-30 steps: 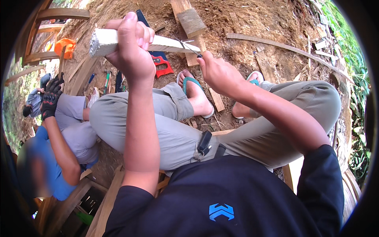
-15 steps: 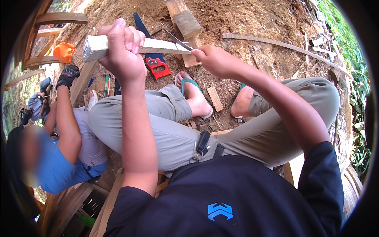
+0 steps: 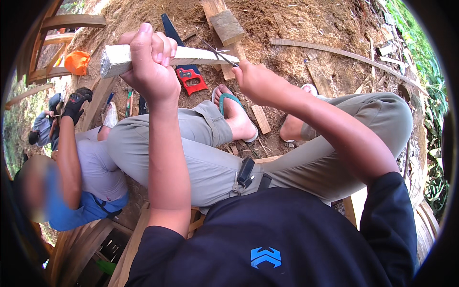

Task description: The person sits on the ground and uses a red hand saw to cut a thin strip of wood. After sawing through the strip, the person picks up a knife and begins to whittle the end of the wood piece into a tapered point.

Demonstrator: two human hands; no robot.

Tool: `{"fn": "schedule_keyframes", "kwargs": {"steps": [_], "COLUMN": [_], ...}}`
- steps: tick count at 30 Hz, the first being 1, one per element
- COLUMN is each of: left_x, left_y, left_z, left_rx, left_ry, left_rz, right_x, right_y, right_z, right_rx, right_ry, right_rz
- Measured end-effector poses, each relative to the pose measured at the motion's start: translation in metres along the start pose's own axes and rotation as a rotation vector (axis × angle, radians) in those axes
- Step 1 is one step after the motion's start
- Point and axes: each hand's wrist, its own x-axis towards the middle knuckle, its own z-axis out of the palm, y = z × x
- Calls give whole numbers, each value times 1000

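Note:
My left hand [image 3: 152, 60] is wrapped round a pale, whitish stick of wood [image 3: 202, 56], gripping it near its thick, blunt end. The stick points right and narrows toward its far tip. My right hand [image 3: 260, 82] is closed on a knife [image 3: 221, 53], whose handle is hidden in the fingers. The thin dark blade crosses the stick close to its narrow end, and a small pale shaving curls beside it. Beneath the stick, on the ground, lies a handsaw [image 3: 192, 82] with a red handle and dark blade.
A squared wood block [image 3: 226, 27] rests on a plank ahead. A long thin strip [image 3: 334, 50] lies to the right, and a small offcut [image 3: 261, 119] near my sandalled foot [image 3: 234, 115]. At left sits a co-worker in a blue shirt with a black-gloved hand [image 3: 76, 103]; an orange bag [image 3: 77, 63] lies beyond.
My right hand has shifted slightly down and to the right with the knife, and a shaving now shows at the blade. My left hand stays put. The co-worker's gloved hand has moved lower.

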Motion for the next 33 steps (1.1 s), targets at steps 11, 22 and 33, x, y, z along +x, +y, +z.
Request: {"fn": "schedule_keyframes", "kwargs": {"steps": [11,22,33], "left_x": [4,-2,2], "left_y": [3,2,0], "left_z": [-2,0,-8], "left_rx": [87,13,-3], "left_ry": [26,26,8], "left_rz": [-27,20,5], "right_x": [-4,-3,-8], "right_y": [-49,-2,-44], "right_z": [-39,-1,-35], "right_rx": [120,-49,55], "right_ry": [99,-20,131], "right_rz": [65,47,3]}}
